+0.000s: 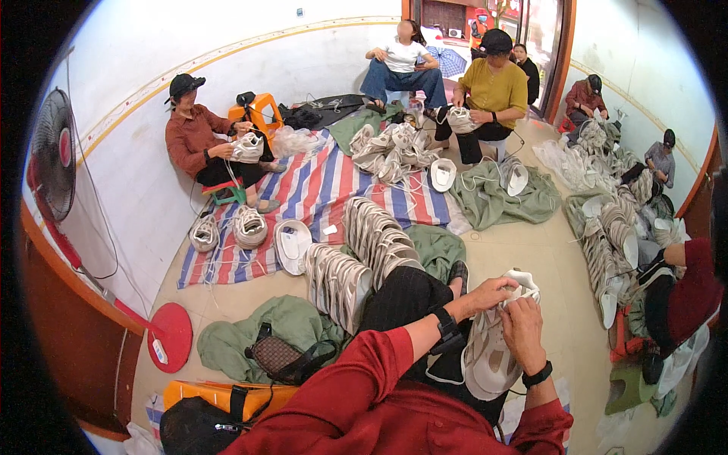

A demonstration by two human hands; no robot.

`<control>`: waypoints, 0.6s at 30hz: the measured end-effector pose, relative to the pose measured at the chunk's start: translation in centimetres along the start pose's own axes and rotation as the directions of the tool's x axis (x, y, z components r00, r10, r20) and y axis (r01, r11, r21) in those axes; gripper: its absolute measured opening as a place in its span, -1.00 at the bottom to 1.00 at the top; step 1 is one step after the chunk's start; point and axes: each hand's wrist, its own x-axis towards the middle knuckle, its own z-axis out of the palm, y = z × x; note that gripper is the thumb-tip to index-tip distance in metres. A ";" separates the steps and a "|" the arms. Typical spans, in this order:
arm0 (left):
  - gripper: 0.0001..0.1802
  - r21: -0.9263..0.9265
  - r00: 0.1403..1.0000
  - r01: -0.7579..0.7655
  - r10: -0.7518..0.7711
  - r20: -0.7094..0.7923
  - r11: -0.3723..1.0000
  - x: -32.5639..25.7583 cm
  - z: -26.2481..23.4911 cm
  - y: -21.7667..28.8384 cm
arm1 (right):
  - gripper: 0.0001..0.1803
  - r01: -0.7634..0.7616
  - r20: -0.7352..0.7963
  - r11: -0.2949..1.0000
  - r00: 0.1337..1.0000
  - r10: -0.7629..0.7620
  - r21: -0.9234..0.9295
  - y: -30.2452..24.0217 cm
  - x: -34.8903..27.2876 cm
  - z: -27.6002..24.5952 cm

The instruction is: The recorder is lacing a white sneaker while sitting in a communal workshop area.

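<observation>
I'm working a pale shoe upper (487, 369) over my lap (406, 303).
My left fingers (497, 290) and right fingers (520, 314) are pinching its far collar (526, 284), a sensible hold; it's likely handling light and soft.

The single fisheye view looked down and forward from the wearer's head, on the near side of the striped sheet (303, 199); it took in the wearer's black-trousered knee (406, 299) close by, short of the sheet, and reached as far as the door frame (562, 61), well beyond the sheet
</observation>
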 end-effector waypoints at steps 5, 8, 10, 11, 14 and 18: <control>-0.63 0.144 0.996 -0.081 0.087 -0.037 0.986 -0.1 -0.2 -0.6 | -0.90 0.021 0.060 0.987 0.998 -0.031 0.160 0.3 -0.7 -0.5; -0.62 0.147 0.999 0.013 -0.005 -0.051 0.989 -0.7 0.0 -0.5 | -0.90 0.023 0.121 0.964 0.991 -0.056 0.265 -0.3 -1.7 -2.2; -0.61 0.166 0.998 -0.009 0.018 -0.053 0.986 -0.6 0.3 -0.4 | -0.91 -0.013 0.140 0.951 0.990 -0.032 0.307 -0.4 -2.8 -2.5; -0.61 0.183 0.998 -0.031 0.040 -0.045 0.983 -0.5 0.4 -0.3 | -0.92 -0.114 0.147 0.940 0.987 0.070 0.321 0.0 -3.6 -2.5; -0.57 0.192 0.996 -0.002 0.019 -0.086 0.981 -0.3 1.0 -0.6 | -0.88 -0.282 0.160 0.884 0.958 0.238 0.374 -0.2 -3.7 -2.5; -0.53 0.210 0.959 -0.121 0.168 -0.227 0.970 -1.4 2.3 -0.9 | -0.76 -0.326 0.167 0.866 0.945 0.282 0.379 1.1 -4.1 -1.3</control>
